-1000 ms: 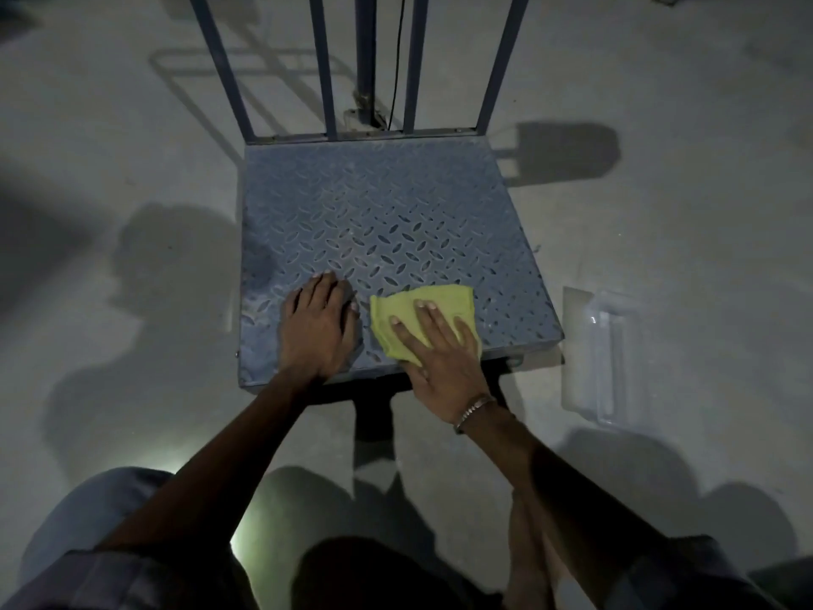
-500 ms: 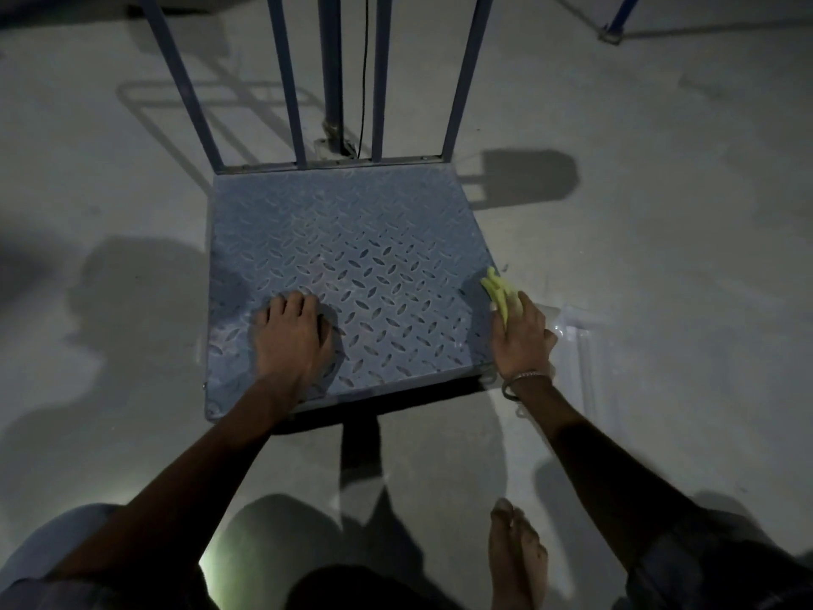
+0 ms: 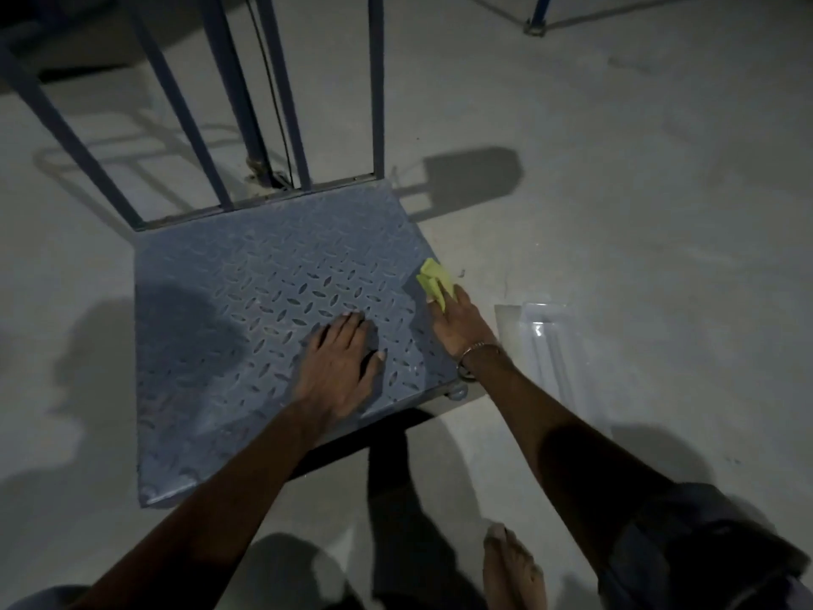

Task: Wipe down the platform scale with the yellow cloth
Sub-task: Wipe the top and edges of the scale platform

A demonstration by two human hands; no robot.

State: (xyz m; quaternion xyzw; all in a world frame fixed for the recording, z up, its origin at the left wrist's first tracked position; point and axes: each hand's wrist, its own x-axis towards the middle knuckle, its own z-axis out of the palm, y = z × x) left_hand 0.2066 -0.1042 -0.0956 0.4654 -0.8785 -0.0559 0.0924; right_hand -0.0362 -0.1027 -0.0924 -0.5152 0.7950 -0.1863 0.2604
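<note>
On a dim grey concrete floor (image 3: 616, 191) stands a blue platform scale (image 3: 264, 301), its square deck of raised diamond-pattern metal lying flat and low, with blue upright bars (image 3: 228, 103) rising from its far edge. A person crouches at the near side, both bare arms reaching forward over the deck. A dark shadow falls across the deck's left half. To the right of the scale, apart from it, a clear plastic tray (image 3: 545, 345) lies on the floor. The left hand (image 3: 338, 367) rests palm down near the middle of the deck, fingers flat and together, holding nothing. The right hand (image 3: 457, 328), with a metal bangle (image 3: 473, 354) at the wrist, presses the yellow cloth (image 3: 435, 281) against the deck's right edge, fingers laid flat over it, the folded cloth showing beyond the fingertips. A bare foot (image 3: 512, 570) shows at the bottom, on the floor.
</note>
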